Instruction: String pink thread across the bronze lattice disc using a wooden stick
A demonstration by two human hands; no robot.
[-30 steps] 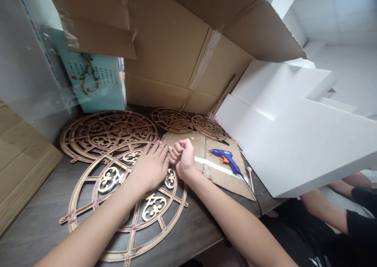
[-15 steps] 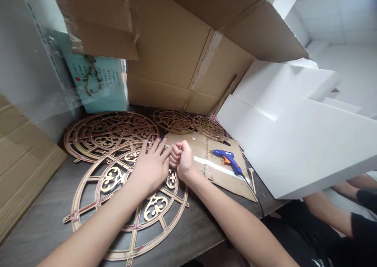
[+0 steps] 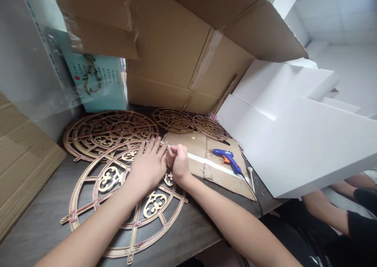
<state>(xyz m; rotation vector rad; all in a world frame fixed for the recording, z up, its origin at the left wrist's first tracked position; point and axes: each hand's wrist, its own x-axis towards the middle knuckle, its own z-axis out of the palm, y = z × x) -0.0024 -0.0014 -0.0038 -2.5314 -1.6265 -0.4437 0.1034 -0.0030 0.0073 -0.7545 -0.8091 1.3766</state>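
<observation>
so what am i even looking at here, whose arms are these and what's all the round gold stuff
This picture comes from a camera worn on a person's head, looking down at their own two bare arms. The left hand lies flat, fingers spread, on a large round gold fretwork panel on a dark wooden table. The right hand is curled into a fist at the panel's far edge; what it pinches is too small to tell. More round panels are stacked behind. To the right, a blue glue gun rests on a flat cardboard sheet. An open cardboard box and white foam boards stand around. Another person's arm shows at the right.
</observation>
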